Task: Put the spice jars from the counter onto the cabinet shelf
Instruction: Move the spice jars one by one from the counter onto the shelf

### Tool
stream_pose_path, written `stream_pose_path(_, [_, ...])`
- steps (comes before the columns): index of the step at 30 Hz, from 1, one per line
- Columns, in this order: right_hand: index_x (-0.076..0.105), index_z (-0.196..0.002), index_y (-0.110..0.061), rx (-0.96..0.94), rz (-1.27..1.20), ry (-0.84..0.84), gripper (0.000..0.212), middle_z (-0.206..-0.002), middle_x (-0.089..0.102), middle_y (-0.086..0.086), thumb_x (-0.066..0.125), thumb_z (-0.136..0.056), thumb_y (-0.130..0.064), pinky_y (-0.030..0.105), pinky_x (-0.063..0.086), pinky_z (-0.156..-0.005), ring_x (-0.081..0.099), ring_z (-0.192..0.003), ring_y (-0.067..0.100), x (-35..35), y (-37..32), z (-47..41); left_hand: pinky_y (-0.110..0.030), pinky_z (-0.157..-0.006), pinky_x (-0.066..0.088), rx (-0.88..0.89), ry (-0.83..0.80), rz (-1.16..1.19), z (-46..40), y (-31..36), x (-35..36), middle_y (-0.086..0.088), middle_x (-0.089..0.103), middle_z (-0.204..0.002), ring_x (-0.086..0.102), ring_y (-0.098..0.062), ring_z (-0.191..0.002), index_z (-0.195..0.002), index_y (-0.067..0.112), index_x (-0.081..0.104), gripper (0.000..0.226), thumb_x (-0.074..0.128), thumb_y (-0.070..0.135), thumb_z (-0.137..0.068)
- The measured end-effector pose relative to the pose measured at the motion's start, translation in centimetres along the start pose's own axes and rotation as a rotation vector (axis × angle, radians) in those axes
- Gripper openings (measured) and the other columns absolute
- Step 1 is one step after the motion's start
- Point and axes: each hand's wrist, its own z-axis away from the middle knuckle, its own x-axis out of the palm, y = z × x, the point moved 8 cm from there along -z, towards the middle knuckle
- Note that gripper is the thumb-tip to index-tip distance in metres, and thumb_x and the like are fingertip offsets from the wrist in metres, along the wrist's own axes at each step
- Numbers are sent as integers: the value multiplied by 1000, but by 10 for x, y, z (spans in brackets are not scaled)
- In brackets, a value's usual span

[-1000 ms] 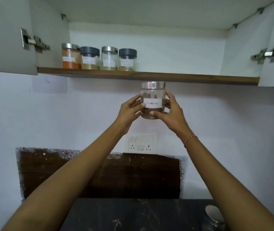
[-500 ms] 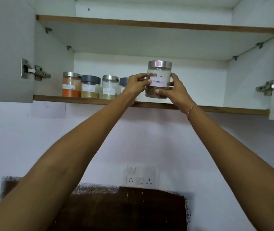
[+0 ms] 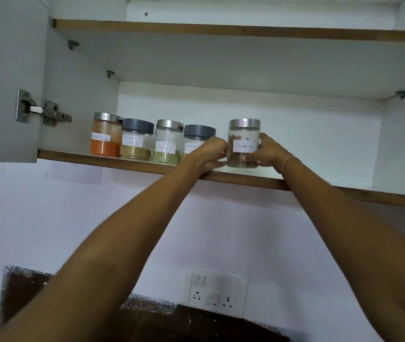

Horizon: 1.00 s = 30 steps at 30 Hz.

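Four labelled spice jars lined up on the cabinet shelf (image 3: 127, 162): orange-powder jar (image 3: 105, 138), grey-lidded masala jar (image 3: 136, 140), steel-lidded herb jar (image 3: 168, 143), second grey-lidded jar (image 3: 197, 139). Fifth in place just right of that row: steel-lidded spice jar (image 3: 243, 144), base seemingly resting on the shelf near its front edge. Held from both sides, left hand (image 3: 210, 154) and right hand (image 3: 268, 153), fingers curled round the glass. Probably only the release left for this one; tabletop out of view, so remaining jars unknown.
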Motion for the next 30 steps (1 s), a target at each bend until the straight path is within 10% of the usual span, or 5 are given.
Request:
stream_pose_path(7, [51, -125, -3, 124, -72, -138, 52, -111, 59, 17, 68, -76, 3, 39, 48, -90, 55, -95, 26, 35, 9, -22, -19, -43, 48, -96, 27, -45, -2, -5, -3, -9, 51, -78, 52, -18, -67, -73, 8, 46, 29, 33, -18, -76])
stream_pose_path(19, [37, -132, -1, 188, -22, -83, 67, -125, 52, 18, 72, -75, -6, 35, 46, -83, 53, -109, 31, 37, 15, -14, -28, -66, 45, 19, 250, -342, -1, 1, -15, -12, 60, -90, 57, -23, -81, -103, 2, 55, 18, 40, 6, -92])
stream_pose_path(30, [31, -141, -9, -204, 456, 342, 56, -141, 39, 17, 48, -92, -27, 43, 38, -101, 36, -130, 32, 11, -38, 57, -38, -106, 34, 813, 478, -1143, 81, 23, 26, -17, 48, -136, 45, -30, -126, -133, 5, 44, 41, 38, 10, -92])
